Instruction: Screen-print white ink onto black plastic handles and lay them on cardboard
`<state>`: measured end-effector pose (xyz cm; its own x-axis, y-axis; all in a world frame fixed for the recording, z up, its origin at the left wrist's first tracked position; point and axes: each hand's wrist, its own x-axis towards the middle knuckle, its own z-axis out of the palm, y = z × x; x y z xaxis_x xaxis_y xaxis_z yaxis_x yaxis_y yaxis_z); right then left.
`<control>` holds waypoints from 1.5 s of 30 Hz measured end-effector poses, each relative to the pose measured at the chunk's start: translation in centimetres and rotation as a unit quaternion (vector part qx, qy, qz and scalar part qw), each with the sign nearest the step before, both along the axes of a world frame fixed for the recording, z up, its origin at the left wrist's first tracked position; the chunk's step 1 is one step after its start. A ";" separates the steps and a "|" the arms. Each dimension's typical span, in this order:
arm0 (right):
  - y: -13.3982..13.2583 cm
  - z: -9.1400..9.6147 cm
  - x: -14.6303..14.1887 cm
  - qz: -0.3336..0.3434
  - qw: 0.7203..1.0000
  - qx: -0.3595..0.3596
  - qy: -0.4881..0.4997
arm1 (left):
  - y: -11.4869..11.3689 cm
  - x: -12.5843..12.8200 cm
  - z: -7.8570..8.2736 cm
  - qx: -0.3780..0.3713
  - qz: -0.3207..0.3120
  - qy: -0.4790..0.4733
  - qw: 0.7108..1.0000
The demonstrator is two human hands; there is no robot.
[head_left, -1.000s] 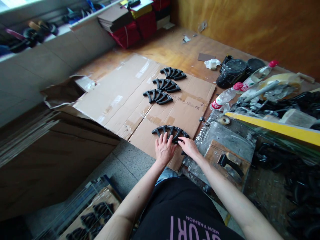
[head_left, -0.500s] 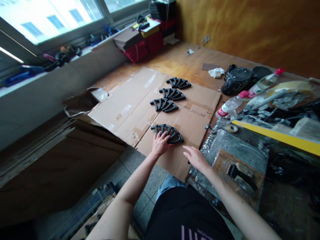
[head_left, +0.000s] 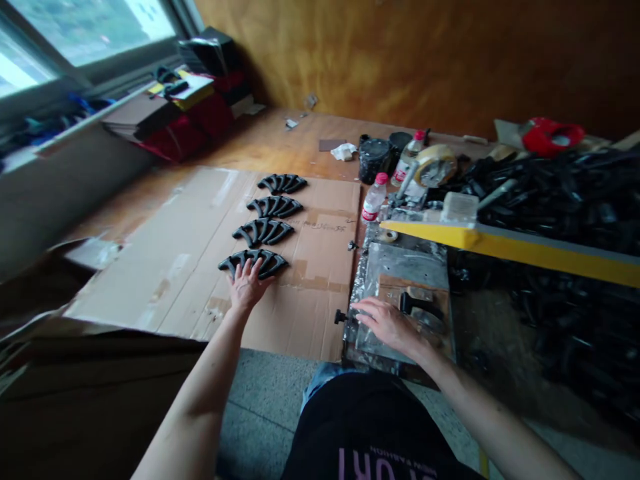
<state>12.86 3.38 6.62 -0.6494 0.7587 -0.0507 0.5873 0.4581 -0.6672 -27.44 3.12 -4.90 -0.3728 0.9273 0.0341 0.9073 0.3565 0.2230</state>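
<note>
On a flat cardboard sheet (head_left: pixel 320 320), black curved handle-like pieces lie side by side in several fan-shaped rows, one behind another. My left hand (head_left: pixel 247 287) rests on the nearest row (head_left: pixel 273 265), its fingers spread over the pieces and hiding part of them. To the right, my right hand (head_left: pixel 387 323) hovers with fingers stretched out and apart, holding nothing visible. It is above the edge of a grey metal plate (head_left: pixel 380 263). Beside its fingertips sits a small black knob (head_left: pixel 341 317). A single black handle (head_left: pixel 420 308) lies on a brown board just beyond this hand.
Two red-capped bottles (head_left: pixel 375 197), dark tubs (head_left: pixel 374 160) and a tape roll (head_left: pixel 436 167) stand behind the plate. A yellow-edged bar (head_left: pixel 500 247) crosses the right side, with a heap of black pieces (head_left: pixel 540 183) behind it. Red boxes (head_left: pixel 183 137) sit at the back left.
The view has turned to the right. The nearest row has moved away from me, closer to the other rows, with my left hand on it. My right hand has moved right, over the metal plate.
</note>
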 end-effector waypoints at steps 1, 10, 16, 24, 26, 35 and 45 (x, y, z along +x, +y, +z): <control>0.2 0.1 1.6 -0.017 0.999 0.034 0.002 | 0.0 1.4 0.3 0.025 0.000 -0.009 1.000; 0.1 -5.6 12.1 0.021 0.968 0.205 -0.140 | 5.7 23.7 15.0 0.228 -0.139 -0.513 0.816; -2.3 -4.8 13.6 0.073 0.983 0.164 -0.026 | 6.0 31.2 22.4 0.281 -0.130 -0.642 0.702; 2.1 -1.4 22.9 -0.308 0.936 0.168 0.015 | -2.5 28.3 15.0 0.016 -0.043 -0.631 0.774; 4.4 0.2 21.5 -0.333 0.919 0.212 0.020 | -3.5 28.2 11.9 -0.018 -0.040 -0.624 0.780; 6.4 2.0 11.5 -0.106 0.959 0.175 -0.195 | -2.8 28.3 5.1 -0.012 -0.033 -0.586 0.810; 1.3 2.5 14.2 0.109 0.960 0.208 -0.155 | -3.1 28.4 5.4 -0.011 -0.023 -0.577 0.817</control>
